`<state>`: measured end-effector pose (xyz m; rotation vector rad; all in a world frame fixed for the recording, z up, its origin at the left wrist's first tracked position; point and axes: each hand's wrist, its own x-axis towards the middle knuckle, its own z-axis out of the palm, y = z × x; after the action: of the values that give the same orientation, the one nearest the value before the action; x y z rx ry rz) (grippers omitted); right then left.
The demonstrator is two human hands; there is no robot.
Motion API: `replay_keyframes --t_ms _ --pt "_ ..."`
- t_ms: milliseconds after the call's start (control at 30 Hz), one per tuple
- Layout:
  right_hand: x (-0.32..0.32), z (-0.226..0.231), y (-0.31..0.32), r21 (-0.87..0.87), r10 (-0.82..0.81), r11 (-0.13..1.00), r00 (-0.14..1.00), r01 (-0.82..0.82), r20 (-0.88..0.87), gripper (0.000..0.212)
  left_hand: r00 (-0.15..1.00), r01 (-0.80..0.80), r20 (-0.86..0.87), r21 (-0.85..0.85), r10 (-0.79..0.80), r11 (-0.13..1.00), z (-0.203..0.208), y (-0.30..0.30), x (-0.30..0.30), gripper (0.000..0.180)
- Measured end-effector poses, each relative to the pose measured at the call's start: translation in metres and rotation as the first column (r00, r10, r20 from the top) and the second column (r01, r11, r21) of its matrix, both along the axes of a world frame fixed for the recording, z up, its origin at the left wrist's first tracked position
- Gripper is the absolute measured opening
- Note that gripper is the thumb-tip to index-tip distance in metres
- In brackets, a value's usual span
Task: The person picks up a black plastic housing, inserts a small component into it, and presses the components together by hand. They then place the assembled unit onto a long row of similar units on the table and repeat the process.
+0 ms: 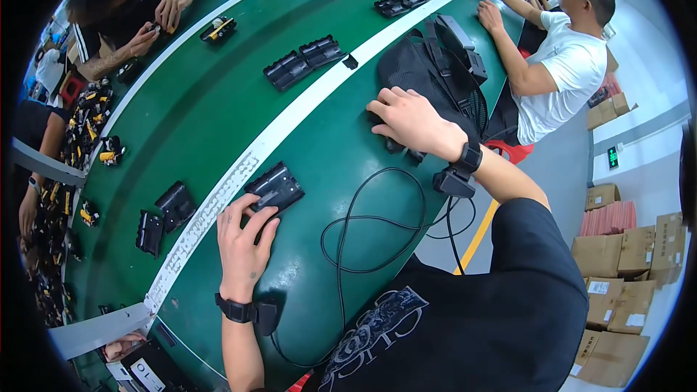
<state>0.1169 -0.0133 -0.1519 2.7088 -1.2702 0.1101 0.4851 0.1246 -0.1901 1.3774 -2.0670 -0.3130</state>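
Note:
My left hand [245, 247] has its fingers closed on the lower left edge of a black plastic shell [284, 187], which lies on the green table beside the white strip. Its fingertips hide part of that edge. My right hand [417, 122] rests at the near left side of a black mesh bag [403, 65], fingers curved and apart. Small dark parts show below its palm, too covered to name. Both wrists wear a black strap with a small box. A black cable [341, 247] loops over the table between my arms.
More black shells [301, 62] lie beyond the white strip [290, 116], with others [163, 216] at left. Small yellow-and-black assemblies [218, 29] dot the far lane. A person in white [563, 65] works at right; another person [123, 7] sits across. Cardboard boxes [617, 305] stand at right.

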Motion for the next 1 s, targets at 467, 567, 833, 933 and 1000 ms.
replay_keyframes --t_ms 467,567,833,933,1000 --pt "0.079 0.033 0.014 0.271 -0.048 0.963 0.985 0.002 0.167 0.022 0.999 -0.002 -0.037 -0.021 0.001 1.0 -0.004 0.008 0.018 0.023" --pt "0.089 0.01 0.014 0.281 0.104 0.946 0.972 -0.161 0.209 0.02 0.999 0.007 -0.044 -0.045 -0.009 0.999 -0.003 0.009 0.023 0.024" --pt "0.113 0.022 0.015 0.271 0.157 0.918 0.892 -0.291 0.425 0.018 0.996 -0.003 -0.092 -0.088 -0.005 0.996 -0.005 0.012 0.033 0.019" --pt "0.141 0.033 0.027 0.298 0.277 0.854 0.857 -0.427 0.434 0.017 0.996 -0.012 -0.084 -0.072 0.006 0.997 -0.01 0.014 0.037 0.018" --pt "0.15 0.033 0.028 0.296 0.329 0.828 0.84 -0.477 0.432 0.017 0.996 0.0 -0.085 -0.083 -0.007 0.997 -0.011 0.012 0.036 0.017"
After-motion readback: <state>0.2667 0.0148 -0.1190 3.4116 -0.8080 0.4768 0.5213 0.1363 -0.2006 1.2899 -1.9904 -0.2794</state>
